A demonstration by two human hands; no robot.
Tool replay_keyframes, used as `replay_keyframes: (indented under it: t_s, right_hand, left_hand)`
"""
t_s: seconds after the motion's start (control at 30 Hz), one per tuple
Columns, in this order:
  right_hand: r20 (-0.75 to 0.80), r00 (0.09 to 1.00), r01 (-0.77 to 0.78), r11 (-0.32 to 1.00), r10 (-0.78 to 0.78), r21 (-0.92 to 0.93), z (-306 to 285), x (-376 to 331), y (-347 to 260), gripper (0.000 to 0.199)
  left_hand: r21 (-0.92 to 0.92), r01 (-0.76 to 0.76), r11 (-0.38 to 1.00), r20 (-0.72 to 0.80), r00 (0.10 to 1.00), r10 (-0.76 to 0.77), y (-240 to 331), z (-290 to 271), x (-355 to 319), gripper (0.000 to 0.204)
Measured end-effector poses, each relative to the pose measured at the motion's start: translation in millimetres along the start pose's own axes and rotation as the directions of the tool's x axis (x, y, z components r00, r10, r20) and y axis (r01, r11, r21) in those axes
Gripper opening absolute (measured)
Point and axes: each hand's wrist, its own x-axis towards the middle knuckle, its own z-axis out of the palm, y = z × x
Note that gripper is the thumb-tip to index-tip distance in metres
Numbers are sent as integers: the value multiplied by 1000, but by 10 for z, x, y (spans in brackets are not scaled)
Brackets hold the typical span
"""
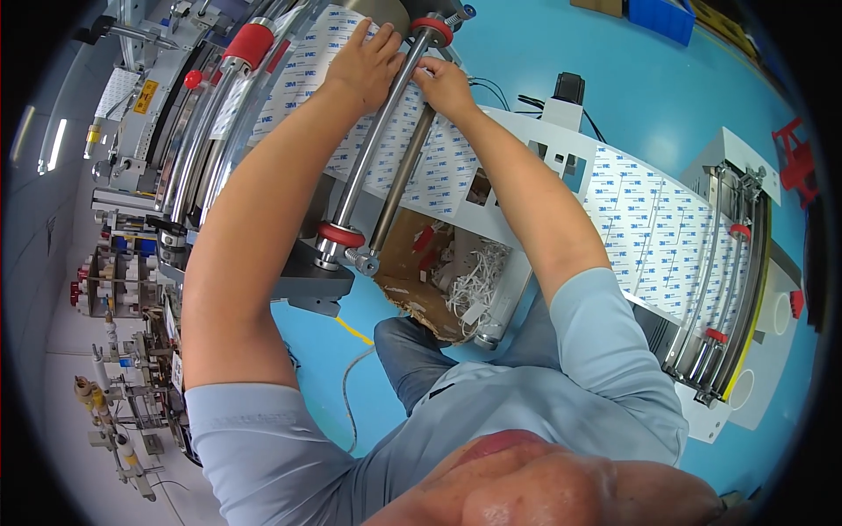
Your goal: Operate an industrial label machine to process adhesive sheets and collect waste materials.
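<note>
A white web printed all over with blue marks (300,77) runs through a roller machine in front of me. My left hand (364,66) rests on this web, its fingers stretched out beside a steel bar with red collars (379,145). Just across that bar is my right hand (445,89), its thumb and forefinger drawn together close to the bar and the web. What lies between those fingertips is too small to tell. A second, darker steel rod (403,180) runs alongside, with the web under it.
Below the rods stands a cardboard box (399,285) holding white paper strips (478,285). The web's other stretch (645,232) reaches rollers at the right (724,272). Machine parts with a red knob (193,80) crowd the left. A blue bin (662,19) sits far off on the floor.
</note>
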Motion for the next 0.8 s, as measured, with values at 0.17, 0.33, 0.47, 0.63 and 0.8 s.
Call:
replay_keyframes:
  t_s: [0.17,0.33,0.47,0.63,0.8]
  right_hand:
    - [-117,993,-1,997,-8,-78,67,-49,-25,17]
    - [-180,984,0,998,12,63,158,-75,17,17]
    - [-222,974,46,999,-41,18,223,-75,12,17]
    - [-193,974,-116,993,116,8,231,-62,-105,19]
    - [-187,956,-231,973,226,-6,208,-51,-233,20]
  left_hand:
    - [-7,-8,1000,-13,1000,8,2,10,-3,45]
    - [-9,4,1000,-26,1000,-4,4,14,-11,44]
    - [-26,1,1000,-41,999,-2,-2,14,-17,44]
    - [-35,12,999,-50,999,-14,2,19,-3,41]
    - [-61,24,998,-55,998,-27,13,25,-2,40]
